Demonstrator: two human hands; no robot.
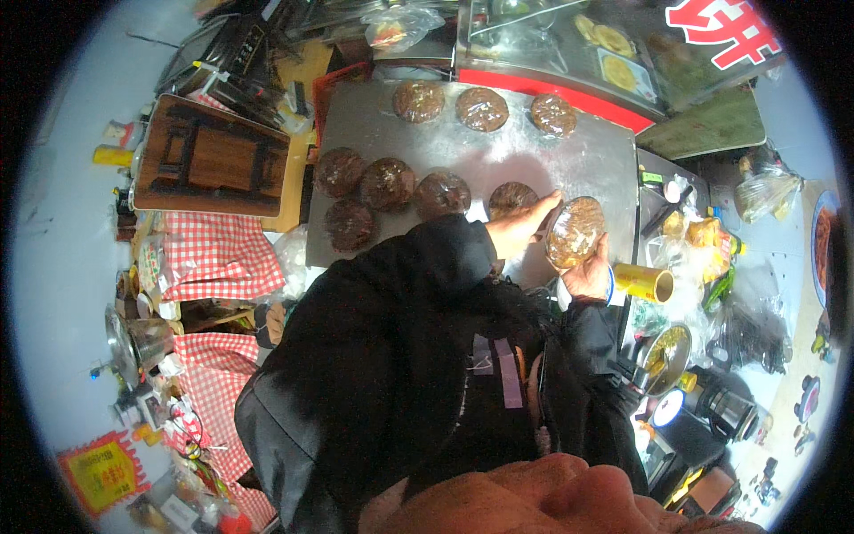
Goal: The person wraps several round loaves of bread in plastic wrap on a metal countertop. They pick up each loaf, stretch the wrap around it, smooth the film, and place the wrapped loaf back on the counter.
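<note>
Between my two hands, a round brown patty wrapped in clear film [575, 233] is raised and tilted above the front right of the metal worktop [587, 160]. My right hand [587, 274] is closed round its lower right edge. My left hand [523, 233] grips its left edge, some of the fingers hidden. Just behind my left hand lies another wrapped patty [513, 199]. Several more sit on the metal: a left group around one patty [388, 183], one beside my left sleeve [443, 194], and a back row including a middle patty [482, 109].
A yellow tube [648, 283] lies right of my right hand. Behind the worktop stands a glass case with a red edge [578, 100]. A brown wooden stool [212, 158] and red checked cloth [222, 258] are at left. A metal bowl of food [667, 358] stands at right.
</note>
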